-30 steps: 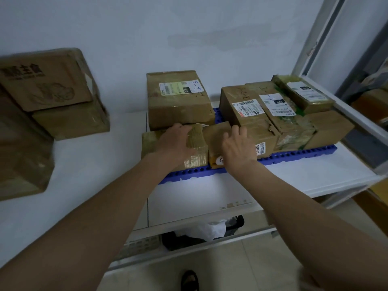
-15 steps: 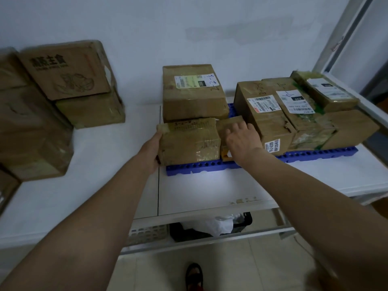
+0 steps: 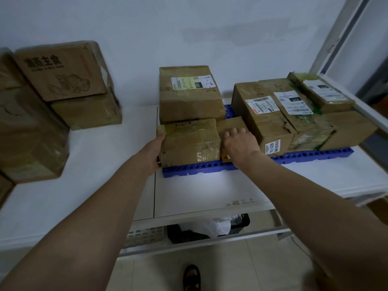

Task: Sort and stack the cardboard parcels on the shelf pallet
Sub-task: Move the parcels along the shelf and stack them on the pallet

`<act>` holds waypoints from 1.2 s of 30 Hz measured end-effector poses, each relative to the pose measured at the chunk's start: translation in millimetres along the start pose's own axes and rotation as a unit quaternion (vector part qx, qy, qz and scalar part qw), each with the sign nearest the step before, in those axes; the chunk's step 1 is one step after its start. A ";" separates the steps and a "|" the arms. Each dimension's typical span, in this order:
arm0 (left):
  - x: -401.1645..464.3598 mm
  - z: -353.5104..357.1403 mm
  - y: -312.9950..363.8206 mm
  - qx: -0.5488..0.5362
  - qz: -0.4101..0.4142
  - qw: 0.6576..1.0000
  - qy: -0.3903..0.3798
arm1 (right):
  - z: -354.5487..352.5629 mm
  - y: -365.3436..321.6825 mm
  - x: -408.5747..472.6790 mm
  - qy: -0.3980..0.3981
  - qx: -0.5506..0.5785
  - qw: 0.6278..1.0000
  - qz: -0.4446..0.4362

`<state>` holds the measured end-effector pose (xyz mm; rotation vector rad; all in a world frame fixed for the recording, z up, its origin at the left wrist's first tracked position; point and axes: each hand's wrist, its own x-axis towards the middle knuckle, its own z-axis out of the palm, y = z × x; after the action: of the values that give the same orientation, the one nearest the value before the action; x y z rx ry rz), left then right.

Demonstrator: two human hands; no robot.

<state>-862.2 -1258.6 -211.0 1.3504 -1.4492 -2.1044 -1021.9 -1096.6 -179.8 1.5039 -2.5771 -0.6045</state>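
Left hand (image 3: 154, 153) presses flat on the taped parcel (image 3: 190, 142) end; right hand (image 3: 239, 143), fingers loosely spread, rests on the small box (image 3: 231, 124) (stiff, likely light; grip opposite ends)

The pallet (image 3: 304, 157) is bright blue, its front edge dotted with a row of dark round holes. On it the parcels are all brown cardboard under glossy clear tape. The tall parcel (image 3: 189, 93) at the pallet's back left carries a white label with black barcode and a black square. The front-left parcel (image 3: 190, 142) shows dark handwriting. A small parcel (image 3: 230, 127) beside it has an orange patch low down. Toward the pallet's right end, one parcel (image 3: 302, 114) has green tape and a white label. The shelf (image 3: 205, 192) under the pallet is white. Well left of the pallet, a brown box (image 3: 60, 70) bears black printed characters and a line drawing.
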 end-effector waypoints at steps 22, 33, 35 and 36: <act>-56.6 8.3 35.4 0.646 0.368 0.635 0.210 | -79.5 -21.3 -9.7 0.178 0.091 0.975 -0.102; -146.2 -79.9 0.5 0.710 0.130 0.651 0.236 | -103.1 -125.5 -33.9 0.124 0.133 0.952 -0.244; -160.8 -100.9 2.2 0.693 0.126 0.661 0.258 | -116.0 -143.2 -37.9 0.132 0.132 0.948 -0.259; -167.2 -111.5 3.1 0.683 0.125 0.667 0.269 | -122.1 -151.6 -39.3 0.141 0.132 0.945 -0.265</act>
<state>-684.4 -1219.9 -125.7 1.6647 -2.6851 -0.0047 -844.4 -1164.1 -121.5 2.2092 -2.0973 -0.0588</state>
